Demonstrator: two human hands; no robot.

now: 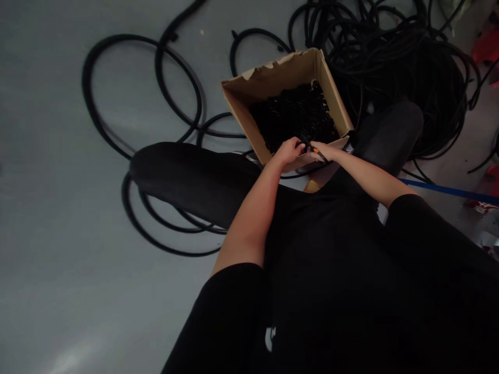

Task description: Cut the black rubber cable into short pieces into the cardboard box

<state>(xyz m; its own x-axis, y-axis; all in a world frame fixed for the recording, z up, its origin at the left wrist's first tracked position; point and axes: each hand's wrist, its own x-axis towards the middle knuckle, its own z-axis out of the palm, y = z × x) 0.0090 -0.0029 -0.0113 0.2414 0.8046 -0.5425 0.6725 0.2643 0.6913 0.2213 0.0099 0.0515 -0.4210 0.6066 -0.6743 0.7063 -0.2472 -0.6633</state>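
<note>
A cardboard box (pixel 332 93) with a torn rim stands between my knees, holding a heap of small black pieces (pixel 292 111). Over its near edge my two hands are close together. My right hand (pixel 323 151) is closed round a dark tool with a bit of orange (pixel 316 150) on it. Beside it my left hand (pixel 290 151) is closed in a pinch at the tool's far end; what it grips is too small and dark to name.
Black hose (pixel 88 88) lies in loops on the grey floor to the left and beyond the box. A large tangled pile of it (pixel 429 78) fills the upper right. A blue strip (pixel 452 191) and red objects (pixel 487 45) are at the right edge.
</note>
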